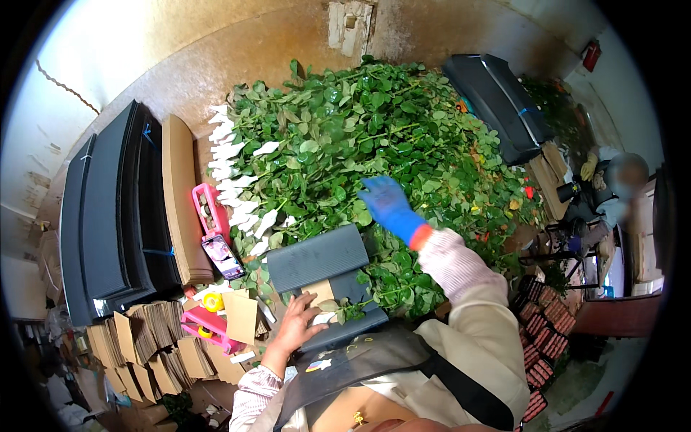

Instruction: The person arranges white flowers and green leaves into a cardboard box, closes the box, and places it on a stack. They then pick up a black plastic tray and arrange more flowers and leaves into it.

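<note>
Bare and with its fingers spread, my left hand (297, 322) rests at a brown cardboard piece (322, 292) on a black corrugated plastic sheet (318, 258), whose far flap is folded up. Beside its fingers lie a small white-covered bud (324, 318) and a leafy stem (348, 310). My right hand (391, 208), in a blue knitted glove with an orange cuff, reaches over a large heap of leafy green stems (372, 124). Its fingers are extended and slightly blurred, and nothing shows in them. White-sleeved flower heads (229, 170) line the heap's left side.
Left of the heap stand black corrugated sheets (108, 210), brown cardboard (178, 200), pink tape dispensers (210, 210) and a phone (223, 256). Cardboard stacks (156, 335) sit lower left. More black sheets (496, 102) lie far right, near another person (604, 189). Packed crates (545, 324) stand lower right.
</note>
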Demonstrator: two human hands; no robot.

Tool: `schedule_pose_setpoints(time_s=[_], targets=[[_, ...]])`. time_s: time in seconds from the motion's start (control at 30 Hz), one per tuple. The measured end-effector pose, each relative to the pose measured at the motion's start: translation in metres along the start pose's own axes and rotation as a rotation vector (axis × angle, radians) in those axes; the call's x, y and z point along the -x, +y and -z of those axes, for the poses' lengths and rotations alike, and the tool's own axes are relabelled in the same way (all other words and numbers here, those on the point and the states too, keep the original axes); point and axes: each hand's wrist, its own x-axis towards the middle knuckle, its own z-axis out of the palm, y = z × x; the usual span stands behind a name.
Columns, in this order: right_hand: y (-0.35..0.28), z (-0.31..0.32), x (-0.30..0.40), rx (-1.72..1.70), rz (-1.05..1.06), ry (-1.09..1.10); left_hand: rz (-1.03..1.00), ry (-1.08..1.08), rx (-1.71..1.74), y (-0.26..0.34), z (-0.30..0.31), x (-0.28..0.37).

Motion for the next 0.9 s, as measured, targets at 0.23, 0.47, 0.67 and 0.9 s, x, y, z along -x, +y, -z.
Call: schedule_pose_setpoints(time_s=[0.23, 0.47, 0.67, 0.9], targets=[[-0.022, 0.012, -0.056, -0.241, 0.07, 0.343, -0.028, -0.014, -0.034, -0.002, 0.0, 0.004], [0.022, 0.072, 0.018, -0.302, -0.061, 0.658, -0.087, 0.04, -0.094, -0.004, -0.006, 0.0], [0.012, 0.114, 0.115, -0.481, 0.088, 0.398, -0.121, 0.034, -0.08, -0.016, -0.005, 0.001], [0.0, 0.009, 0.197, -0.28, -0.18, -0.1, -0.01, 0.149, 0.142, -0.009, -0.002, 0.001]])
